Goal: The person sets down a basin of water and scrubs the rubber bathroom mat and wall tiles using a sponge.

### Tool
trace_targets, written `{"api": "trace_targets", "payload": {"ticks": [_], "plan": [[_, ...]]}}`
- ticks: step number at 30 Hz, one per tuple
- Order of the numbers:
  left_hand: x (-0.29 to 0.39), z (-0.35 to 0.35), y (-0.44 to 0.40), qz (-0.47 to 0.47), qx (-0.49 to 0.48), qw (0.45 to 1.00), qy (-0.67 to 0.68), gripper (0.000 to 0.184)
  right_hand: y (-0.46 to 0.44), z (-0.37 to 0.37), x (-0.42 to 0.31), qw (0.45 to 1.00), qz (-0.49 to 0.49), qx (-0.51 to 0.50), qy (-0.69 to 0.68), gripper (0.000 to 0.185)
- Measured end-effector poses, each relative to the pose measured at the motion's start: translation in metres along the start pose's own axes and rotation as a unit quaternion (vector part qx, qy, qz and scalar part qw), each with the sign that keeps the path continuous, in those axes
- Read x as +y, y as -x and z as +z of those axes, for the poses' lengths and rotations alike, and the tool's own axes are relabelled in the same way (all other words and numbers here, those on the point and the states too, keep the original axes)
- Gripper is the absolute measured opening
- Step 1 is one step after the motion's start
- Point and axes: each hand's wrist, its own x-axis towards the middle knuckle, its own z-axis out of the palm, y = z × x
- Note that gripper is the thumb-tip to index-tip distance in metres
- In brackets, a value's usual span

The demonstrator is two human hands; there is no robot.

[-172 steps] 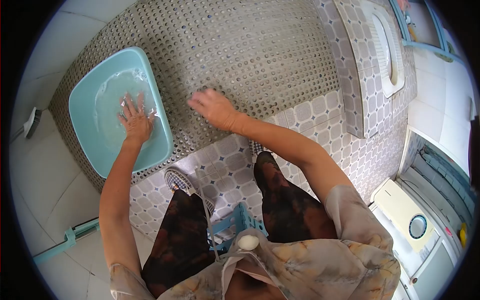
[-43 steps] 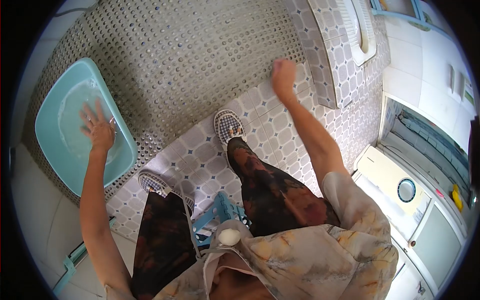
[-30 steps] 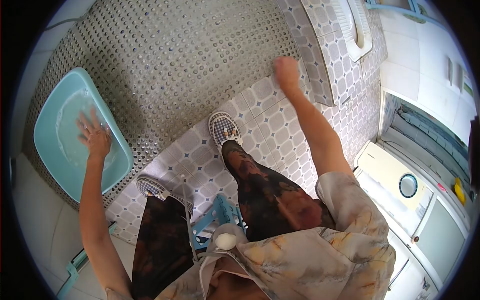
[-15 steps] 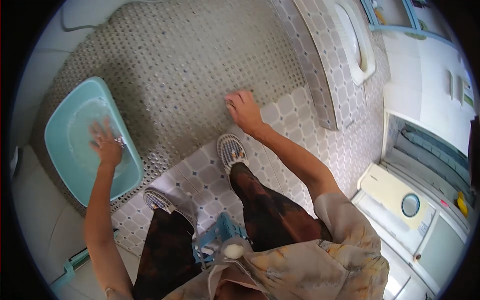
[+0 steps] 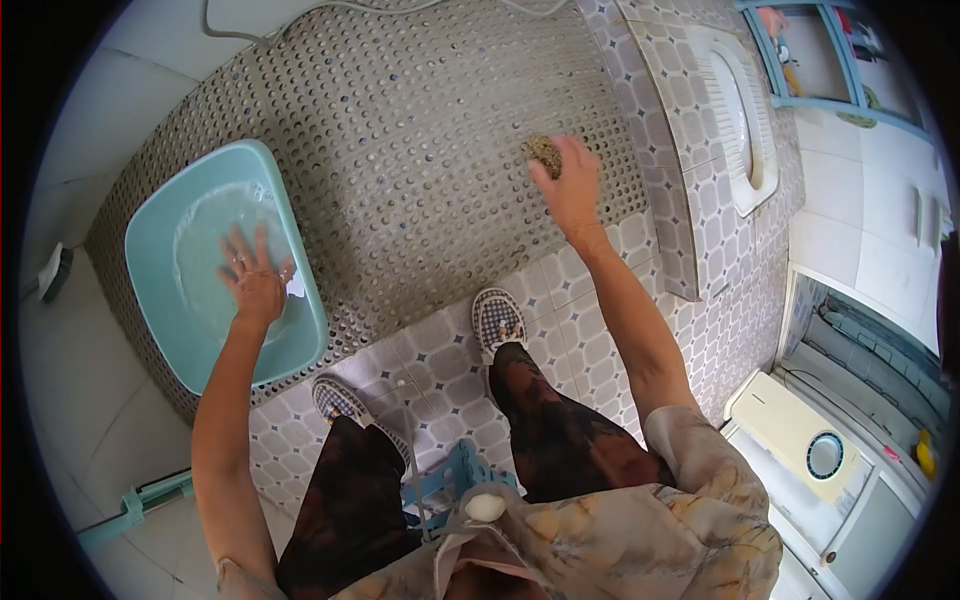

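Right of the basin: our right hand (image 5: 573, 195) is bent round a brownish scrubber (image 5: 543, 156), well apart from the basin (image 5: 152, 275) across the studded floor (image 5: 400, 200).

Scrubber and fingers: it sits on the basin side of our right hand, grasped between the thumb and the curled fingers, so that hand is the nearer one by far.

Scrubber and basin: it lies about level with the basin's far rim, out to the right; we judge that it bears on the studded floor, though a view from above does not settle the contact.

Scrubber's long axis: we see a rough, rounded clump and can make out no clear long direction.

Inside the basin: our left hand (image 5: 258, 292) is in the water (image 5: 205, 240), toward the basin's near right part, its fingers spread and released, grasping nothing that we can see.

Basin's right wall: a bright white patch (image 5: 296, 285) shows just beside our left hand; we cannot tell whether it is a thing or a glint.

Hidden: our right hand covers part of the scrubber, and we cannot tell whether our left palm touches the basin's bottom.

Cut off: beyond the basin's far rim, a grey hose (image 5: 268, 42) runs out at the top edge.
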Motion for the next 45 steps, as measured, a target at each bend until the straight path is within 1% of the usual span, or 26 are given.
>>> {"api": "trace_targets", "payload": {"ticks": [3,6,7,9,12,14,15,17,18,21,24,27,30,32,34,36,38,39,40,41,42,45], "plan": [[0.000,-0.001,-0.002,-0.006,-0.023,1.000,-0.007,0.083,0.005,0.006,-0.007,0.996,-0.042,-0.050,0.059,0.051],[0.003,-0.008,-0.001,-0.018,-0.055,0.998,-0.019,0.085,-0.009,0.013,0.008,0.998,-0.024,-0.024,0.060,0.045],[0.004,-0.011,-0.001,-0.019,-0.058,0.998,-0.017,0.088,-0.015,0.009,0.007,0.997,0.053,-0.047,0.014,0.042],[0.006,-0.016,0.000,-0.022,-0.065,0.998,-0.012,0.095,-0.030,0.000,0.004,0.971,0.205,-0.094,-0.076,0.037],[0.007,-0.020,-0.001,-0.022,-0.071,0.997,-0.018,0.101,-0.036,0.014,0.022,0.975,0.178,-0.017,-0.134,0.032],[0.014,-0.030,0.001,-0.028,-0.089,0.995,-0.022,0.097,-0.039,0.038,0.048,0.948,0.211,-0.043,-0.233,0.038],[0.014,-0.033,0.000,-0.031,-0.098,0.994,-0.024,0.096,-0.044,0.041,0.044,0.931,0.227,-0.055,-0.282,0.041],[0.008,-0.019,0.000,-0.016,-0.050,0.999,-0.014,0.092,-0.048,0.045,0.034,0.978,0.191,-0.016,-0.082,0.036],[0.006,-0.012,0.000,-0.009,-0.026,1.000,-0.008,0.090,-0.050,0.041,0.025,0.985,0.170,0.005,0.020,0.034],[0.003,-0.004,0.000,0.003,0.005,1.000,-0.018,0.088,-0.052,0.018,-0.001,0.982,0.030,0.071,0.171,0.041],[0.001,-0.010,0.001,0.007,-0.031,0.999,0.002,0.085,-0.036,0.028,0.012,0.989,-0.074,-0.027,0.126,0.047],[0.007,-0.030,0.000,-0.012,-0.096,0.995,-0.032,0.082,-0.027,0.030,-0.007,0.990,-0.036,0.011,0.139,0.043],[0.011,-0.044,-0.001,-0.022,-0.115,0.993,-0.011,0.081,-0.024,0.038,0.006,0.994,-0.004,0.020,0.105,0.041],[0.009,-0.046,-0.002,-0.019,-0.117,0.993,0.006,0.082,-0.030,0.049,0.010,0.993,-0.004,0.036,0.116,0.040],[0.007,-0.046,-0.002,-0.005,-0.112,0.994,0.020,0.082,-0.046,0.057,0.005,0.993,-0.006,0.044,0.112,0.040],[0.004,-0.050,-0.006,0.009,-0.153,0.988,-0.010,0.082,-0.084,0.080,-0.004,0.995,-0.012,0.046,0.087,0.040],[0.004,-0.061,-0.010,0.012,-0.193,0.981,-0.016,0.082,-0.137,0.110,-0.035,0.990,-0.087,0.084,0.072,0.037],[0.006,-0.069,-0.013,0.009,-0.212,0.977,-0.007,0.081,-0.166,0.125,-0.057,0.991,-0.104,0.070,0.054,0.035],[0.003,-0.065,-0.014,0.018,-0.214,0.977,0.001,0.081,-0.193,0.140,-0.080,0.990,-0.121,0.055,0.036,0.034],[0.001,-0.062,-0.014,0.027,-0.216,0.976,0.009,0.080,-0.214,0.158,-0.104,0.984,-0.166,0.068,0.015,0.033],[-0.006,-0.043,-0.011,0.048,-0.200,0.979,0.015,0.080,-0.228,0.173,-0.126,0.974,-0.211,0.080,-0.005,0.033],[-0.010,-0.043,-0.017,0.071,-0.182,0.980,0.026,0.078,-0.237,0.191,-0.185,0.960,-0.266,0.033,-0.076,0.032]]}}
